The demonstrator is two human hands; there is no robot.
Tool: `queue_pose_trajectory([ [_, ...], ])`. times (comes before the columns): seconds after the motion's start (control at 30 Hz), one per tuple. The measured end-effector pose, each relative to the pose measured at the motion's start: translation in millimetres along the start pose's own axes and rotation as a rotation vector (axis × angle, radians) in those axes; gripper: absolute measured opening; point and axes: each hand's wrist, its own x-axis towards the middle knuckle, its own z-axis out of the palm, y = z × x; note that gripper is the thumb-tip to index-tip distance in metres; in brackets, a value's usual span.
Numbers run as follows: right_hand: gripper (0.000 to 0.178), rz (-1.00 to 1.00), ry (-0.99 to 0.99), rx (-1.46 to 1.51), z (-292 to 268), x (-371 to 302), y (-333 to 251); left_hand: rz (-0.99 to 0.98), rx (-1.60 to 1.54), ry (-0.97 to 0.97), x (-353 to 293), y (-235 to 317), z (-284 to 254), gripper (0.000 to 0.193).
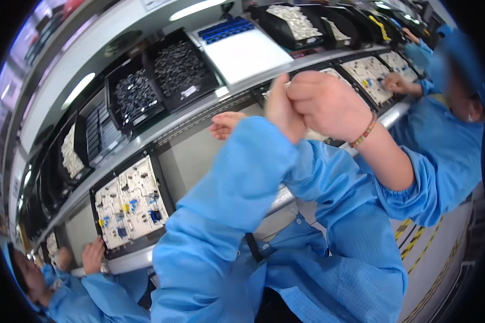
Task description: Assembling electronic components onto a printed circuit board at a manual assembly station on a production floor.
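My two forearms in blue sleeves cross over the line. My left hand (284, 110) rises from the nearer sleeve, and its fingers are mostly covered by a co-worker's closed hand (328, 102) wearing a beaded bracelet, which comes in from the right. The two hands touch or overlap; whatever is between them, if anything, is hidden. Beyond my left sleeve, my right hand (227, 125) shows only in part. Its loosely bent fingers point left above a grey plate (191, 153), holding nothing visible. Part of a pale circuit board (315, 134) shows below the joined hands.
A populated circuit board (132, 202) lies in a black frame at left, beside a co-worker's hand (93, 255). Black bins of dark parts (178, 67) and a white tray (248, 56) stand behind the rail. More boards (369, 81) line the right, near another co-worker.
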Motion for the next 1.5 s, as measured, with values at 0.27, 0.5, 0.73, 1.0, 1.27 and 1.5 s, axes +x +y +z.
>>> queue_pose_trajectory([
  [0.27,0.005,-0.535,-0.089,-0.984,8,-11,-61,0.221,0.299,0.563,-57,6,70,0.025],
  [0.5,0.006,-0.478,-0.107,-0.853,78,15,-69,0.368,0.271,0.699,-125,35,67,0.017],
  [0.73,0.02,0.49,0.247,0.957,181,33,31,0.61,0.091,0.286,-254,160,79,0.017],
  [1.0,0.015,0.483,0.217,1.036,152,45,39,1.38,0.88,0.732,-707,307,226,0.01],
  [1.27,0.013,0.552,0.216,1.016,129,38,69,1.062,1.76,1.643,-733,293,181,0.02],
  [1.5,0.015,0.539,0.184,0.979,125,42,70,0.215,2.375,2.426,-717,285,187,0.033],
])
